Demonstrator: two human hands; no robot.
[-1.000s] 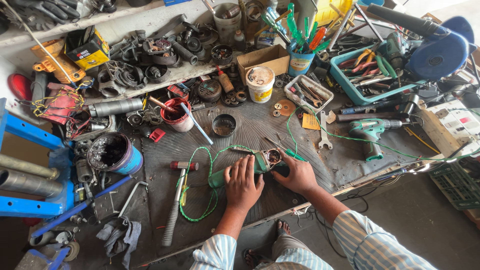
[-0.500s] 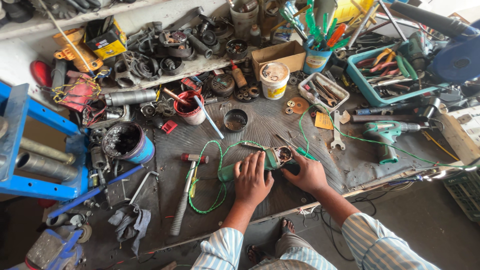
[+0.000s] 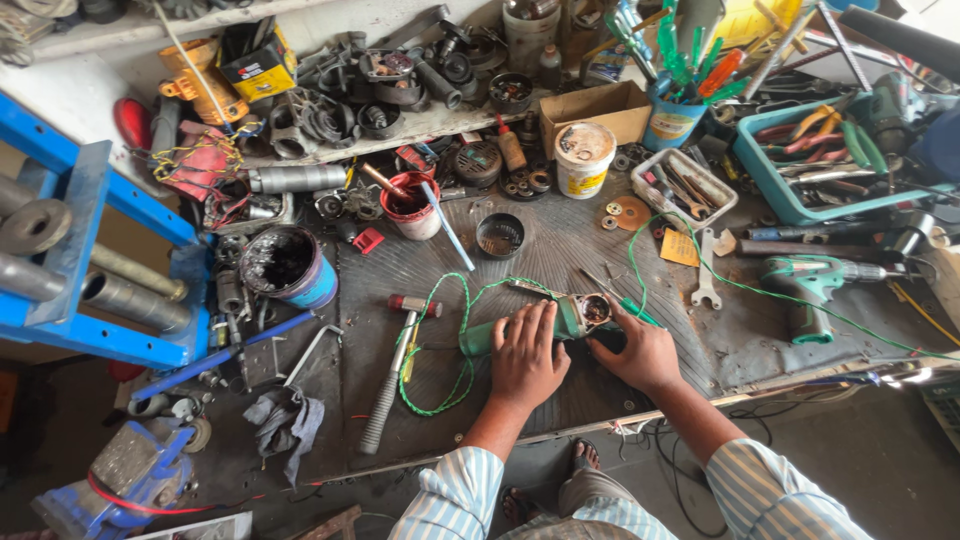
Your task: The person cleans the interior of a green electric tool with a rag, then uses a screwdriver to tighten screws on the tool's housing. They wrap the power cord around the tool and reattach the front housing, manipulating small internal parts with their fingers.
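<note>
At a cluttered worktop (image 3: 600, 250), a person's left hand (image 3: 527, 358) presses flat, fingers spread, on the body of a green power tool (image 3: 560, 322) lying near the front edge. The right hand (image 3: 645, 352) rests against the tool's open head, its grip unclear. A hammer (image 3: 395, 370) and green cord (image 3: 440, 350) lie just left.

An open brown cardboard box (image 3: 594, 110) sits at the back of the surface. A yellow-and-black carton (image 3: 258, 58) rests far left on the shelf. A yellow tag (image 3: 680, 248) lies flat beside the wrench (image 3: 706, 270).
</note>
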